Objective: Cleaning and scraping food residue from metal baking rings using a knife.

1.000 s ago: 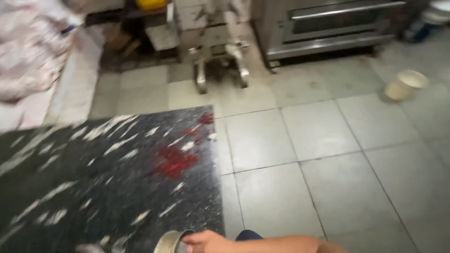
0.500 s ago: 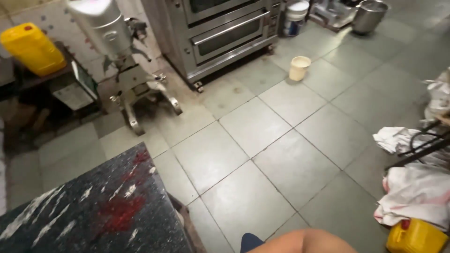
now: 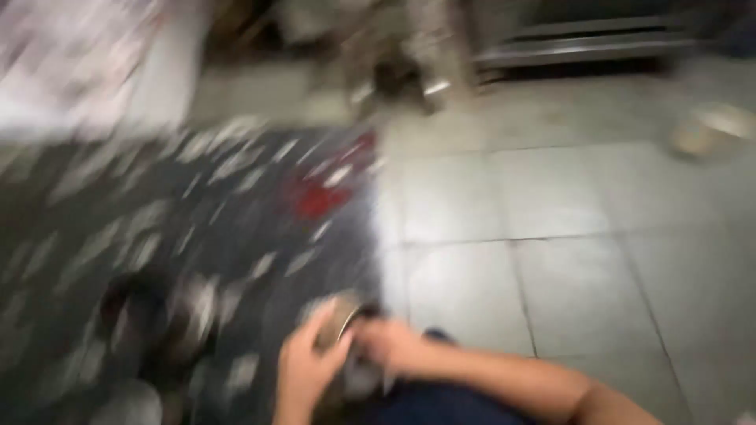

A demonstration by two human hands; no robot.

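Fingers of both hands (image 3: 346, 358) on blurred round tin (image 3: 340, 319)

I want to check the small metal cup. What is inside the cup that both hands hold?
The inside cannot be seen. The left hand and right hand cover much of the metal cup, and the picture is blurred. Only its rim shows, above the dark speckled counter.

Motion blur smears everything: the round metal thing (image 3: 340, 319) between both hands stays unidentifiable, their grip unclear.

- Countertop (image 3: 197, 212): dark, glossy stone look, flecked white with a red patch (heavily blurred).
- Small bowl (image 3: 340, 319): shiny metal, between both hands.
- Floor (image 3: 551, 260): smooth pale tiles.
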